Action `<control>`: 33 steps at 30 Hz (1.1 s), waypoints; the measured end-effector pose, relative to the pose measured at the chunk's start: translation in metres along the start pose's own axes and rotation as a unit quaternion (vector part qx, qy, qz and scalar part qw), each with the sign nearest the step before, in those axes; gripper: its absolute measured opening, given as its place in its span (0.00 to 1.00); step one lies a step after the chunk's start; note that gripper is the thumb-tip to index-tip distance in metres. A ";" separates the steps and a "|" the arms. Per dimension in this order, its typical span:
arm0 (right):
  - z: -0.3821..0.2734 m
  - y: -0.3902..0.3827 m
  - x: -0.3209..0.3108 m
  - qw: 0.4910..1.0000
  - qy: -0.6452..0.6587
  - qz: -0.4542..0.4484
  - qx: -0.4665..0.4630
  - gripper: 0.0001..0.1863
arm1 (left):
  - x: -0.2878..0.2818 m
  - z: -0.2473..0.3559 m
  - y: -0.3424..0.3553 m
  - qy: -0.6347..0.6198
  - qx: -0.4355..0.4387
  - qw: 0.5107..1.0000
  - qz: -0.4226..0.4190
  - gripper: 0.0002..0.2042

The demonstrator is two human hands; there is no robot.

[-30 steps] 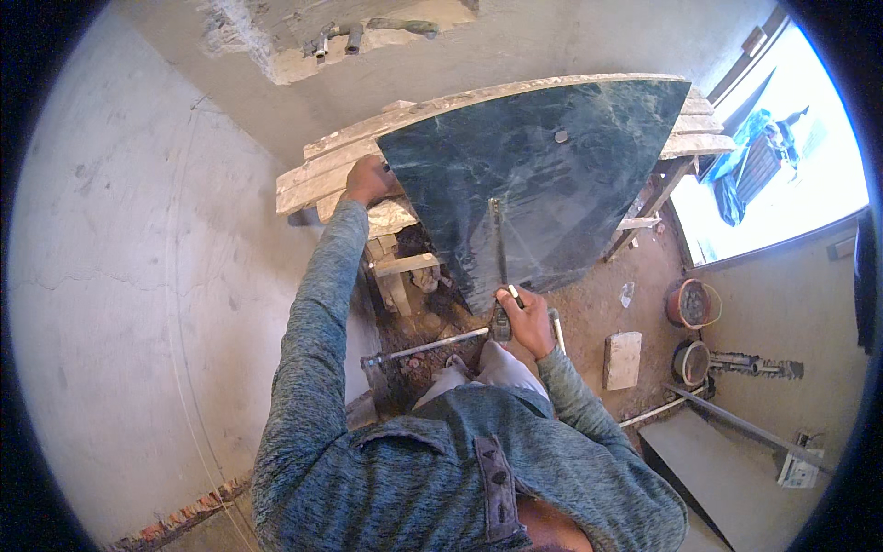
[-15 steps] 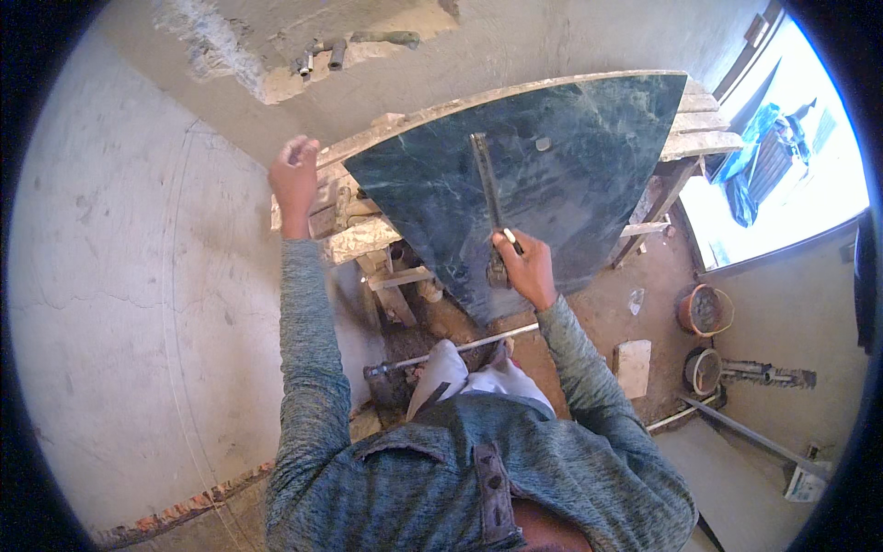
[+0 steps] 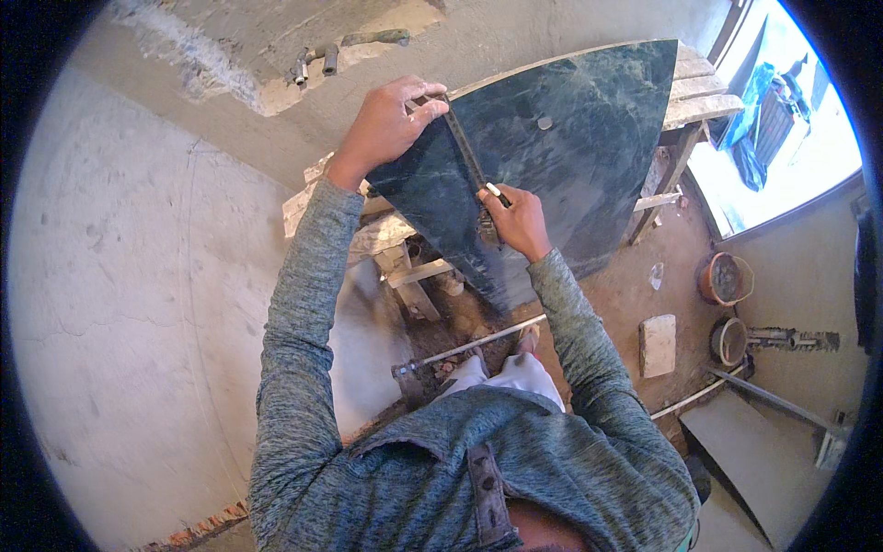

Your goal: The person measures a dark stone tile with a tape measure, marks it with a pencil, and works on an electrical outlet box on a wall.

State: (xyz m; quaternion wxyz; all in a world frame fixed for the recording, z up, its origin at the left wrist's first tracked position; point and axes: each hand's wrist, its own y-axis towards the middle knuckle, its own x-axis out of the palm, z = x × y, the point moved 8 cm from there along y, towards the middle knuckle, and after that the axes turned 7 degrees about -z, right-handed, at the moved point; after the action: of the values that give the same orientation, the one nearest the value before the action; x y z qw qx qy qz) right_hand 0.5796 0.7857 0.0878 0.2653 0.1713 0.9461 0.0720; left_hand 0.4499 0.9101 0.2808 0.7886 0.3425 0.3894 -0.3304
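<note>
A dark green, veined stone slab [image 3: 579,138] with a curved far edge lies in front of me. My left hand [image 3: 391,120] pinches the far end of a tape measure [image 3: 467,155] at the slab's curved edge. The tape's blade runs slantwise across the slab toward me. Its case sits under my right hand [image 3: 518,219], which is closed around it. A marker with a white end [image 3: 497,193] sticks out between that hand's thumb and fingers.
Rough wooden trestles and planks [image 3: 694,92] bear the slab. Pipe fittings [image 3: 329,60] jut from the broken wall beyond. Buckets [image 3: 722,279] and a pale block [image 3: 657,346] stand on the floor at right. A white pipe [image 3: 478,344] crosses near my feet.
My left hand has moved right from the slab's left corner and taken hold of the tape's end. My right hand has shifted slightly away from me and left with the tape measure.
</note>
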 end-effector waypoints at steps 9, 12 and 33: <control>0.004 -0.002 0.006 0.999 0.027 0.008 0.024 0.18 | 0.003 -0.017 0.008 0.016 0.014 1.000 -0.008 0.12; 0.011 -0.004 0.006 0.997 0.049 0.013 0.054 0.18 | 0.005 -0.016 0.013 0.009 0.025 1.000 -0.008 0.12; 0.027 0.007 0.007 0.994 0.050 0.061 0.078 0.19 | 0.014 -0.027 0.023 0.009 0.016 1.000 -0.018 0.13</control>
State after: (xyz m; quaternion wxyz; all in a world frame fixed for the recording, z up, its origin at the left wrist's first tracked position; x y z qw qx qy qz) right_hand 0.5900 0.7957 0.0630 0.1989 0.2449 0.9487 0.0220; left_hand 0.4638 0.9406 0.2626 0.7733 0.3510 0.3973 -0.3477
